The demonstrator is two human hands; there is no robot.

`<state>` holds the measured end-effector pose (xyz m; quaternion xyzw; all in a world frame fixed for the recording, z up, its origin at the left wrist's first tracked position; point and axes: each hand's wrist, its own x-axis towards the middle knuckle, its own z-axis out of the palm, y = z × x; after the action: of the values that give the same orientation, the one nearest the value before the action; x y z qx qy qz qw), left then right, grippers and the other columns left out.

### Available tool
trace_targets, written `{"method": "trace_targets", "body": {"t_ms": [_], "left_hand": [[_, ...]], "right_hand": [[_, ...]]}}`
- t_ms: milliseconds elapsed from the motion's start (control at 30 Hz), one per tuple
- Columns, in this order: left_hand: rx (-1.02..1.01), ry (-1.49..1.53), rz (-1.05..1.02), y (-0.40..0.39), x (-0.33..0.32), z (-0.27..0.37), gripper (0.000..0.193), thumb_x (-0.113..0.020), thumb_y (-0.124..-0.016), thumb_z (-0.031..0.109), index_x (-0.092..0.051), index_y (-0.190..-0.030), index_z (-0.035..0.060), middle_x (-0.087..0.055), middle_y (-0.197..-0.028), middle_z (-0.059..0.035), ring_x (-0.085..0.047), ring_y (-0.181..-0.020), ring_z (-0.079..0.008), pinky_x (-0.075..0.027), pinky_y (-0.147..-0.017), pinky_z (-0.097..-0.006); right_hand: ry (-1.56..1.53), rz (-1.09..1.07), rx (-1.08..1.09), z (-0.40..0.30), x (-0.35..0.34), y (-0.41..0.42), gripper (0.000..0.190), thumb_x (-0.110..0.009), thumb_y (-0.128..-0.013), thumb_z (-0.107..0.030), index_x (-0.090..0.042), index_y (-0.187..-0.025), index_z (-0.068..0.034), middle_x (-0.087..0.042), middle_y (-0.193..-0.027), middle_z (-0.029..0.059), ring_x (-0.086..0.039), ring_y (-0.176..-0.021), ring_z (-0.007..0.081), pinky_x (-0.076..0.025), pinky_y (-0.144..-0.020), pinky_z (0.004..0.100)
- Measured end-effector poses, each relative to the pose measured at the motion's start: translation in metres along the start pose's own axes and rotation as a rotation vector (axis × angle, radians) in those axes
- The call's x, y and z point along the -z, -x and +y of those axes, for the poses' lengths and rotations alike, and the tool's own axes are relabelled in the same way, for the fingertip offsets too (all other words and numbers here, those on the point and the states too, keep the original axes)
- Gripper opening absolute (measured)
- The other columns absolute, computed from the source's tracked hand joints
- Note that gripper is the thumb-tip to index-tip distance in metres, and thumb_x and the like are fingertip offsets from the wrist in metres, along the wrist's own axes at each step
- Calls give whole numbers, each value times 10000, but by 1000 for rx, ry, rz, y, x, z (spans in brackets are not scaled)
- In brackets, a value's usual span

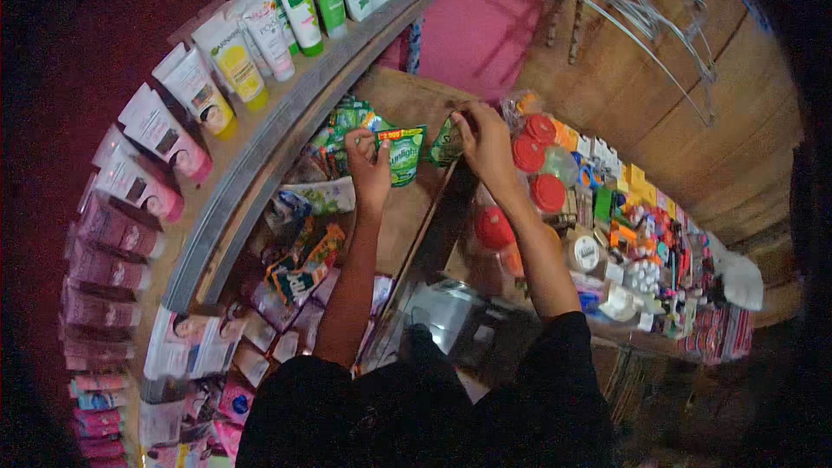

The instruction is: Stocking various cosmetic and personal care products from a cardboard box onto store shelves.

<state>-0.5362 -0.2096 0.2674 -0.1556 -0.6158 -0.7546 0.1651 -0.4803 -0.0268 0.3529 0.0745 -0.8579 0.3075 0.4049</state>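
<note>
My left hand [370, 166] grips the left edge of a green Sunlight refill pouch [404, 156], held upright over the wooden shelf board [396, 214]. To its right, my right hand [478, 136] has its fingers on a second, darker green pouch [445, 143], seen tilted and partly hidden by the fingers. The two pouches are a small gap apart. Behind and left of my left hand lies a heap of green sachets [351, 117]. A whitish patterned packet [322, 196] lies just below that heap.
Squeeze tubes [237, 65] stand along the upper shelf on the left. Red-lidded jars [548, 193] and many small goods crowd the right side. A dark divider edge [435, 221] runs between the two sides. Green and orange packets [302, 273] lie near my left forearm.
</note>
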Motion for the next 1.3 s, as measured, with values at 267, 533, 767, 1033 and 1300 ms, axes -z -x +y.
{"method": "trace_targets", "body": {"t_ms": [267, 533, 767, 1033, 1300], "left_hand": [[190, -55, -291, 125, 25, 77, 188, -532, -889, 19, -502, -1073, -5, -596, -1013, -111, -573, -982, -146, -449, -833, -263], [274, -31, -624, 245, 7, 80, 137, -491, -913, 34, -481, -1048, 20, -550, -941, -76, -567, -876, -130, -454, -757, -269], [309, 107, -733, 351, -57, 93, 98, -487, -917, 31, -477, -1013, 18, -537, -920, -56, -531, -802, -115, -439, -745, -245], [438, 219, -963, 445, -138, 91, 86, -460, -921, -4, -441, -1003, 15, -584, -1005, -113, -554, -936, -144, -423, -818, -257], [498, -47, -979, 531, -171, 57, 88, -461, -948, 74, -453, -1027, 35, -584, -988, -91, -520, -1004, -139, -404, -868, -289]], "right_hand": [[235, -46, -6, -64, 93, 96, 148, -606, -824, -175, -573, -913, -61, -550, -845, 151, -532, -837, 344, -395, -716, 434], [286, -311, -232, -88, 202, 229, 115, -554, -879, -123, -520, -966, -57, -601, -838, 163, -582, -761, 376, -450, -618, 407], [304, -127, -647, -111, 326, 342, 102, -540, -883, -69, -501, -963, -19, -579, -776, 191, -574, -676, 362, -443, -594, 342], [496, -239, -927, -57, 391, 468, 184, -517, -837, -80, -511, -1021, -74, -624, -814, 196, -592, -796, 409, -449, -629, 472], [149, -375, -911, 99, 344, 582, 141, -511, -895, -169, -487, -1002, -80, -602, -834, 206, -567, -807, 435, -436, -635, 485]]}}
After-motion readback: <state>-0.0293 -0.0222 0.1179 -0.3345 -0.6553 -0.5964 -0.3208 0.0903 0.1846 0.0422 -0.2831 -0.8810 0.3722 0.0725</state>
